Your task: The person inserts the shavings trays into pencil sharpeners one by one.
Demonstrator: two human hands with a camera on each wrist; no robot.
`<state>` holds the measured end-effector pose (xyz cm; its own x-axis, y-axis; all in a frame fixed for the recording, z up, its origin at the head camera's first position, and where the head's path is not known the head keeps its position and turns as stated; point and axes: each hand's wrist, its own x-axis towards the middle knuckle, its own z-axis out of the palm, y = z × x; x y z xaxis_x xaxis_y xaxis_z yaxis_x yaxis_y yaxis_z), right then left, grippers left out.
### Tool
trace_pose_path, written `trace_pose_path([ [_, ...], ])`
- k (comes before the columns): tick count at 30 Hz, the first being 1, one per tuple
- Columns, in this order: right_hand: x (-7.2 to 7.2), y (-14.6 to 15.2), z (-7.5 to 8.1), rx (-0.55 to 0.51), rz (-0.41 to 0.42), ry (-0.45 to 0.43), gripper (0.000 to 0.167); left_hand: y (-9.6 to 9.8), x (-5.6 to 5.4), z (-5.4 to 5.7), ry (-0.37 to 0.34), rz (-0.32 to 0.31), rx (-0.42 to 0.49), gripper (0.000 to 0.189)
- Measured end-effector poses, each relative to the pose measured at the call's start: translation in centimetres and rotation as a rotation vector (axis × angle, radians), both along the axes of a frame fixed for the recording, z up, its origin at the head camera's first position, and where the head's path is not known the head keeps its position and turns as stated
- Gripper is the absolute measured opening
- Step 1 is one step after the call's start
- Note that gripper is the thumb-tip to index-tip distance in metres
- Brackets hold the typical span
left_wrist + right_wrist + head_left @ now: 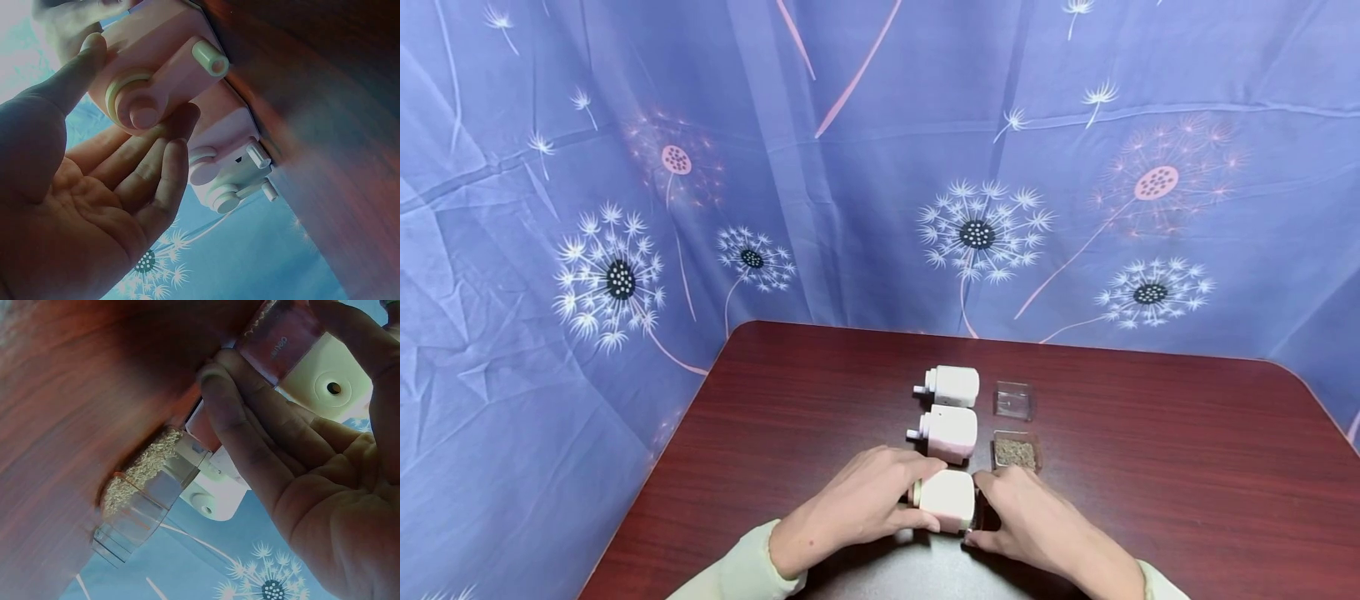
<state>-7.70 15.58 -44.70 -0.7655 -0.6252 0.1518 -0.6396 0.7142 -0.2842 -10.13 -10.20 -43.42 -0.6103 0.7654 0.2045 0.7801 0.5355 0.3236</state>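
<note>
A hand-crank pencil sharpener [947,500] with a pale body lies on its side at the near middle of the table. My left hand [872,500] grips its crank end between thumb and fingers; the crank [187,72] shows in the left wrist view. At the other end my right hand [1026,521] holds the clear shavings drawer [278,347], thumb on one side and fingers on the other. This drawer sits at the sharpener's end, and some shavings show inside it. Beside it in the right wrist view is the sharpener's round pencil hole [334,388].
Beyond the hands lie a pinkish sharpener [951,433] and a white sharpener [957,386], cranks to the left. Right of them are a clear drawer full of shavings [1015,454] and another clear drawer [1013,402]. A blue dandelion-print cloth [865,208] hangs behind the table.
</note>
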Motion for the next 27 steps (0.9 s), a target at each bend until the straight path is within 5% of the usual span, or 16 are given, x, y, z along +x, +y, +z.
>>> trace_pose_path([
  [27,-0.23,-0.54,-0.28,-0.089,0.003,-0.031,0.045,0.08,0.06,0.19,-0.005,0.007,-0.007,0.044],
])
